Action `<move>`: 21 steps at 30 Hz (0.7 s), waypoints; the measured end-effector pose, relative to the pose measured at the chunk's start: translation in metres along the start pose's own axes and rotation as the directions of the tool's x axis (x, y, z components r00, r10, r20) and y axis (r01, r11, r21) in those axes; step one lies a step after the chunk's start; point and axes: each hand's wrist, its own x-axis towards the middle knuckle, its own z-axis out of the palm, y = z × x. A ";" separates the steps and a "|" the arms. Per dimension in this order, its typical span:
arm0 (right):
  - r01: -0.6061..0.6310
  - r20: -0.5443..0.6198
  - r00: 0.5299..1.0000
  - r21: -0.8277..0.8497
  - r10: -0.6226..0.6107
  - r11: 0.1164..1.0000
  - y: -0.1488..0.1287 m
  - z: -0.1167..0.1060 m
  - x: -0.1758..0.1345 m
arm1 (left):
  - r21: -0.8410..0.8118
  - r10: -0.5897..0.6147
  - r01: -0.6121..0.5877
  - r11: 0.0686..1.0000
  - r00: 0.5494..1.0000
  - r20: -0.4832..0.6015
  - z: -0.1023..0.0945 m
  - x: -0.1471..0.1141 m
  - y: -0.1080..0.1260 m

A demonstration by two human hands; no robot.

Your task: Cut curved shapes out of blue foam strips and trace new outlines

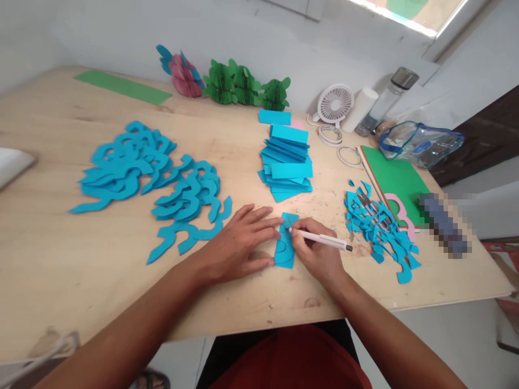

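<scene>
A small blue paper strip [285, 254] lies upright before me on the wooden table, with dark curved pen lines on it. My right hand [318, 251] grips a white pen [324, 239], its tip at the upper part of the strip. Fingers spread, my left hand [247, 243] lies flat and touches the strip's left edge. Left of that hand are piles of cut wavy blue paper shapes [188, 200]. Just beyond the strip sits a stack of blue paper pieces [290, 170].
Blue paper scraps [375, 221] lie on the right beside a green sheet [409, 181] and a pink cutout [399, 210]. Along the wall stand green paper figures [231, 84], a pink one [185, 75], a fan [335, 104] and a bottle [385, 105]. Tape rolls [330, 135] lie nearby.
</scene>
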 end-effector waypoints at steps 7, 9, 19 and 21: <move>-0.001 0.005 1.000 0.004 0.001 1.000 0.001 0.000 -0.001 | 0.003 -0.007 0.007 1.000 1.000 -0.009 0.000 0.000 0.001; -0.004 0.005 1.000 0.001 0.004 1.000 0.001 0.000 -0.001 | 0.000 -0.010 0.010 1.000 1.000 -0.012 0.000 0.000 0.001; -0.013 0.022 1.000 0.015 0.013 1.000 -0.003 -0.002 0.000 | 0.012 -0.008 0.009 1.000 1.000 -0.003 0.000 0.000 0.001; -0.012 0.021 1.000 0.016 0.012 1.000 -0.003 -0.002 0.000 | 0.011 -0.008 0.008 1.000 1.000 -0.001 0.000 0.000 0.001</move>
